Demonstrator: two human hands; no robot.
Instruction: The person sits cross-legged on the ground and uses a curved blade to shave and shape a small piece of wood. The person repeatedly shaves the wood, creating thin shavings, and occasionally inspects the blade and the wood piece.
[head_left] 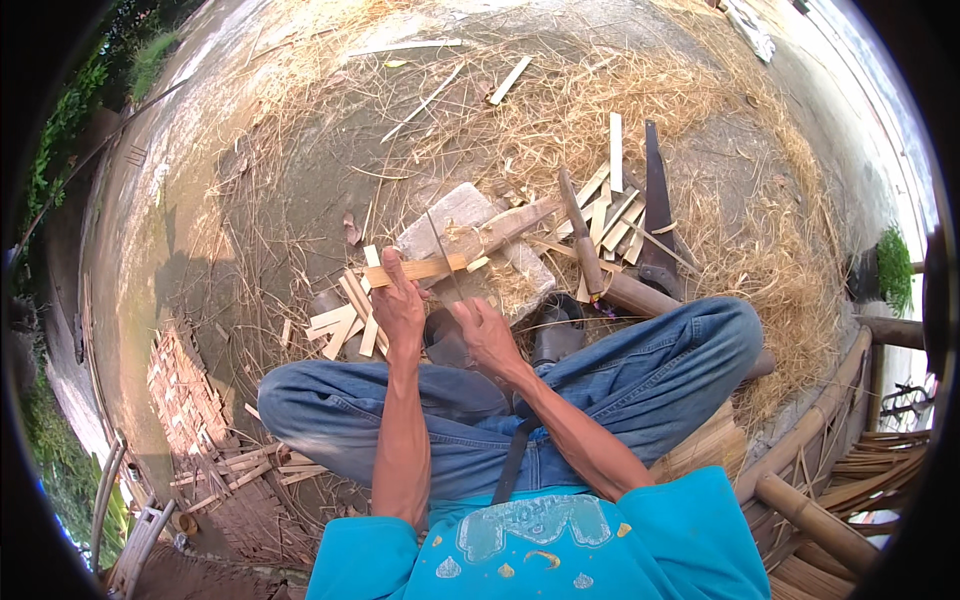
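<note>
I'm seeing the left hand [399, 305] pinching a flat wood strip [432, 268] between thumb and fingers, the strip's right end reaching over the left part of the pale block [460, 207], where a wooden bar [506, 228] is lying across the top. On the block's near side, the right hand [485, 335] is gripping a thin blade [441, 246] by its lower end, blade crossing beside the strip's tip, contact unclear. Short slats [370, 332] are lying left of the block, a dark saw [657, 195] right of it.
</note>
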